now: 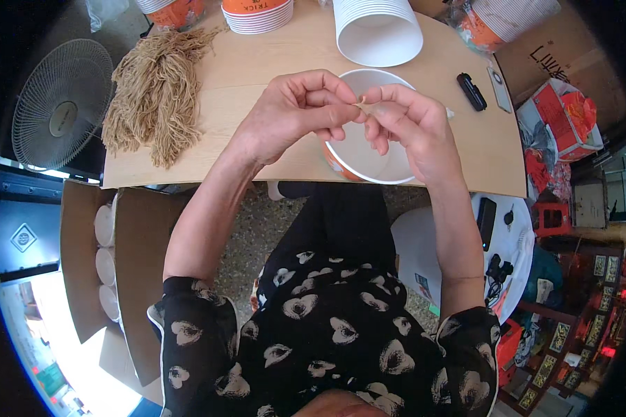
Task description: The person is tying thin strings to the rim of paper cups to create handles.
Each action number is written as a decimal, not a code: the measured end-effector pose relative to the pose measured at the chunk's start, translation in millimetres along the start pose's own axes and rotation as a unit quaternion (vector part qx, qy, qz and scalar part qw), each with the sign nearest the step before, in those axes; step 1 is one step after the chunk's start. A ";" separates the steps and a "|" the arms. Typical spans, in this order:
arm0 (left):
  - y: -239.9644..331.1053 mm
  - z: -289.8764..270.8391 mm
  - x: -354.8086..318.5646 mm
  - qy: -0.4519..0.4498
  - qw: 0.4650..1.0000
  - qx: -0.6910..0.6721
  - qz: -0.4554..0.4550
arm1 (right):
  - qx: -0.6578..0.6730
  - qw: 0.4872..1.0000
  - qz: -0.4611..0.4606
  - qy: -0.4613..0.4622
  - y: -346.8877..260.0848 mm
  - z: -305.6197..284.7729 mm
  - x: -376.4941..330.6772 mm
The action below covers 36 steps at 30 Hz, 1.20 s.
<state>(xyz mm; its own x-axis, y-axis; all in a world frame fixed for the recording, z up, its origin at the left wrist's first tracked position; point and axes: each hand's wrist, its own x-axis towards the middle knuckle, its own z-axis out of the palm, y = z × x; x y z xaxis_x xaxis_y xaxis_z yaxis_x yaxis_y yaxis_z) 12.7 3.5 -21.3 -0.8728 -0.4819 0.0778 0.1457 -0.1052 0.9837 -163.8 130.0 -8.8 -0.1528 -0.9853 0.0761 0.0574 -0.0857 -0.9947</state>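
My left hand (295,115) and my right hand (417,128) meet over the near edge of the table, fingertips pinched together. Between them is a short tan piece of cord (361,105), mostly hidden by the fingers. Right below stands a large paper bucket (339,154), white inside and orange outside, its mouth facing up and partly covered by my hands. Off to the left, a thick bundle of tan cords (156,97) lies loose on the table, similar in colour to the piece I hold.
Stacked white buckets (379,42) lie on their side at the back, beside an orange stack (257,15). A black clip-like object (471,92) rests at right. Left are a fan (62,111) and an open carton (129,264); a white stool (424,240) stands right of my legs.
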 end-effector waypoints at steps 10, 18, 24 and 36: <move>-0.5 -0.7 3.6 -0.001 1.000 -0.015 -0.018 | -0.086 0.995 -0.047 0.032 1.4 2.1 1.8; 4.0 1.2 3.3 0.003 1.000 0.012 -0.019 | -0.112 0.992 -0.051 0.035 -2.2 3.5 3.6; 3.2 -1.7 5.0 0.022 0.999 -0.014 -0.030 | -0.224 0.958 -0.147 0.098 2.3 6.5 6.1; -3.8 -0.1 4.5 0.056 0.997 -0.047 0.008 | -0.349 0.880 -0.278 0.160 5.7 20.9 8.8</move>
<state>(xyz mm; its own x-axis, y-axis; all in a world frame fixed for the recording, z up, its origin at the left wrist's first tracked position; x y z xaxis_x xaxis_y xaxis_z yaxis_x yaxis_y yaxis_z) 8.2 1.6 -24.7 -0.8134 -0.5777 0.0687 0.2063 -0.1760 0.9625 -144.1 117.7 -12.4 -0.2426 -0.7178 0.6526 -0.7173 -0.3202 -0.6189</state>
